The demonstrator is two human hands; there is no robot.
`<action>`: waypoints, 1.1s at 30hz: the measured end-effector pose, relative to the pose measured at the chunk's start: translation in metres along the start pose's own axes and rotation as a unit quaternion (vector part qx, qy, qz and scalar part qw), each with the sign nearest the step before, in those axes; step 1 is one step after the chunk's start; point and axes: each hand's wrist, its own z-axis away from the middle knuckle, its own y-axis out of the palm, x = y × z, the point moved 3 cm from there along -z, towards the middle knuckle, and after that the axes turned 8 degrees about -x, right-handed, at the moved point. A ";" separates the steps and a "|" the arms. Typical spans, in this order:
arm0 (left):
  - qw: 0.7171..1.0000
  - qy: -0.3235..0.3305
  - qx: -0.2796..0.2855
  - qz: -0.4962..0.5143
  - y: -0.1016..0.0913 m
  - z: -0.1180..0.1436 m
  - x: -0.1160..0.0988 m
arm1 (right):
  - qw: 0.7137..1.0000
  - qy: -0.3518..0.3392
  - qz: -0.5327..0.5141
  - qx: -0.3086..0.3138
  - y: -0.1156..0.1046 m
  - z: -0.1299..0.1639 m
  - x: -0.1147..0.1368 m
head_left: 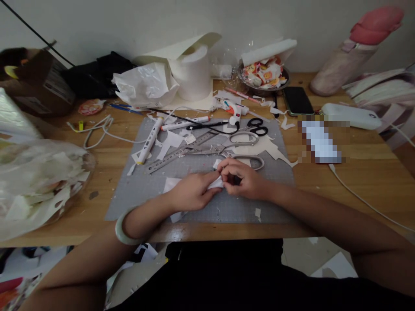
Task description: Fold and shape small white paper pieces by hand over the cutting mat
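Head view is showing a cluttered wooden table (pixel 363 172) from above, and going left to right: at the far left of the frame a clear plastic bag of paper scraps (pixel 35 185) is lying on the table edge, with a brown cardboard box (pixel 35 82) sitting above it in the upper left. A white cable (pixel 97 127) is curling on the wood just right of the bag. A grey cutting mat (pixel 142 194) is filling the centre, carrying a white marker pen (pixel 149 140), a metal ruler (pixel 177 155) and large silver scissors (pixel 233 149), with black-handled scissors (pixel 258 126) and a white glue gun (pixel 234 111) sitting at its upper edge.

Low on the mat, the left hand (pixel 191 190), with a pale green bangle (pixel 125 226) on its wrist, is pinching a small white paper piece (pixel 216 183) between its fingers. The right hand (pixel 244 179) is meeting it from the right, fingertips closed on the same paper piece, so both hands are touching at the middle of the frame.

Behind the mat a roll of white paper (pixel 193 75) is standing near the wall, and a metal bowl of printed stickers (pixel 264 73) is sitting right of it. A black phone (pixel 297 100) is lying face up beside a white case (pixel 352 115) toward the upper right.
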 end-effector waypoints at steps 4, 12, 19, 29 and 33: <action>1.000 -0.004 -0.002 -0.024 -0.001 0.000 0.000 | 0.998 0.025 -0.042 -0.032 -0.004 -0.002 0.000; 1.000 0.008 -0.011 -0.009 -0.002 0.000 0.000 | 0.995 0.044 -0.076 -0.049 -0.010 -0.003 -0.001; 1.000 0.016 -0.001 -0.003 -0.001 0.000 0.001 | 1.000 0.005 0.010 0.011 -0.004 -0.002 0.000; 0.999 0.029 -0.017 0.019 -0.002 0.001 -0.001 | 0.998 0.035 -0.045 -0.027 -0.006 -0.004 -0.001; 0.999 0.019 -0.006 0.035 -0.002 0.000 0.001 | 0.987 0.073 -0.121 -0.078 -0.010 -0.003 -0.003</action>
